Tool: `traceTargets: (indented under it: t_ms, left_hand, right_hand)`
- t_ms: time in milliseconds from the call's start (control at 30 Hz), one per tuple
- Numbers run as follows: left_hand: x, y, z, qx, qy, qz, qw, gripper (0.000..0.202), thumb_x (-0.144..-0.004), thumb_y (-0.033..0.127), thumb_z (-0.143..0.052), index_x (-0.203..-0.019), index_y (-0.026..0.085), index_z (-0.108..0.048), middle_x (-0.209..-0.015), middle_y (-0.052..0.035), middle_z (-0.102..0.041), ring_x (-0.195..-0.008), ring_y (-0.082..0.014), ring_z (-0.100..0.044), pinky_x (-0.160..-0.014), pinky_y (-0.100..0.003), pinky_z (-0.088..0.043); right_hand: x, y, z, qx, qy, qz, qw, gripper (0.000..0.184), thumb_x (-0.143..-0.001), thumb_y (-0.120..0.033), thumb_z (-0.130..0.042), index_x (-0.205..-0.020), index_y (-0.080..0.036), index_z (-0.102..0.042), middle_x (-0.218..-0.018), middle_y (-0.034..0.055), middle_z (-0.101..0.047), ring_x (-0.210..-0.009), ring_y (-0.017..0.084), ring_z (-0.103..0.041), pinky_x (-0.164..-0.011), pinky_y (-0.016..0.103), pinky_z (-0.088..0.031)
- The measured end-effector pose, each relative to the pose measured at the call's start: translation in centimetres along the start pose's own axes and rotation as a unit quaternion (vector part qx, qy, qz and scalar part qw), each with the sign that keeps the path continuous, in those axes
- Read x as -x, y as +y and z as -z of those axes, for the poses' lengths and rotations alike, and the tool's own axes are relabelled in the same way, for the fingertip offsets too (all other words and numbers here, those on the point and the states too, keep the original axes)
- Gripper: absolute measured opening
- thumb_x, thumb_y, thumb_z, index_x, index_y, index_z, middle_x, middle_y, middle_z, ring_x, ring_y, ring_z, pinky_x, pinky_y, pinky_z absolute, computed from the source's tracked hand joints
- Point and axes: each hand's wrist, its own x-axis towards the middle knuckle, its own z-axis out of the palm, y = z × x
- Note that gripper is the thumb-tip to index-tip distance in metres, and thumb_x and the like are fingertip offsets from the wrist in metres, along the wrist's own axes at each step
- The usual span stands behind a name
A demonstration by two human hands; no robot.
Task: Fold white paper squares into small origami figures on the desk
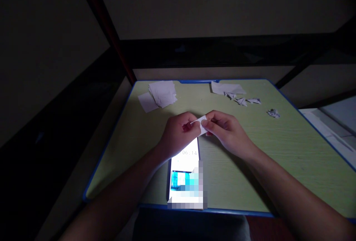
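Between both hands is a small folded piece of white paper [204, 126], held above the middle of the table. My left hand [180, 131] pinches its left side, the thumb lying across it. On the right side, my right hand [224, 129] grips the paper between thumb and fingers. Some fingertips of each hand are hidden behind the paper and the thumbs. Below my left hand lies a lit phone [185, 163], partly covered by that hand and wrist; its screen shows digits and a bluish picture, and its lower part is pixelated.
The pale green table [236, 181] has a blue rim. A stack of white paper sheets [162, 94] lies at the back left. More flat paper [229, 88] sits at the back right, near folded paper pieces [241, 101] and a crumpled paper [273, 113]. Dark walls surround the table.
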Motion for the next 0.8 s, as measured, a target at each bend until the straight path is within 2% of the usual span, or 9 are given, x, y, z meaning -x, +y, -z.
traceTargets:
  t_ms: [267,500,633,800]
  left_hand:
    - [0.01,-0.03,0.37,-0.011,-0.023,-0.011,1.000,0.017,-0.079,0.024,-0.053,-0.066,0.014,-0.057,-0.051,0.0031,-0.052,-0.045,-0.0061,-0.044,-0.042,-0.018,-0.032]
    - [-0.24,0.05,0.22,0.009,0.011,0.022,1.000,0.018,-0.081,0.021,-0.051,-0.064,0.015,-0.054,-0.049,0.0041,-0.051,-0.045,-0.0060,-0.045,-0.042,-0.018,-0.033]
    - [-0.33,-0.01,0.16,0.018,0.028,0.028,0.999,0.019,-0.081,0.022,-0.052,-0.063,0.015,-0.053,-0.047,0.0052,-0.048,-0.043,-0.0054,-0.042,-0.040,-0.018,-0.031]
    - [-0.26,-0.07,0.10,0.027,0.020,0.028,0.999,0.020,-0.082,0.023,-0.052,-0.063,0.015,-0.052,-0.049,0.0047,-0.048,-0.045,-0.0056,-0.043,-0.041,-0.018,-0.031]
  right_hand:
    - [-0.14,0.15,-0.06,0.005,0.030,0.003,1.000,0.016,-0.082,-0.030,-0.062,-0.074,-0.016,-0.057,-0.062,-0.0034,-0.051,-0.056,0.009,-0.044,-0.053,0.025,-0.033]
    - [-0.24,0.01,0.13,-0.013,0.038,0.006,0.999,0.017,-0.083,-0.032,-0.060,-0.080,-0.015,-0.062,-0.065,-0.0011,-0.055,-0.059,0.011,-0.047,-0.056,0.027,-0.034]
    - [-0.25,-0.18,0.27,-0.014,0.049,0.005,0.999,0.013,-0.082,-0.027,-0.058,-0.081,-0.015,-0.062,-0.066,-0.0007,-0.055,-0.061,0.012,-0.048,-0.058,0.027,-0.034]
    - [-0.14,-0.15,0.03,0.017,0.032,-0.005,0.999,0.014,-0.080,-0.028,-0.058,-0.076,-0.015,-0.060,-0.061,-0.0024,-0.051,-0.058,0.011,-0.045,-0.055,0.028,-0.032]
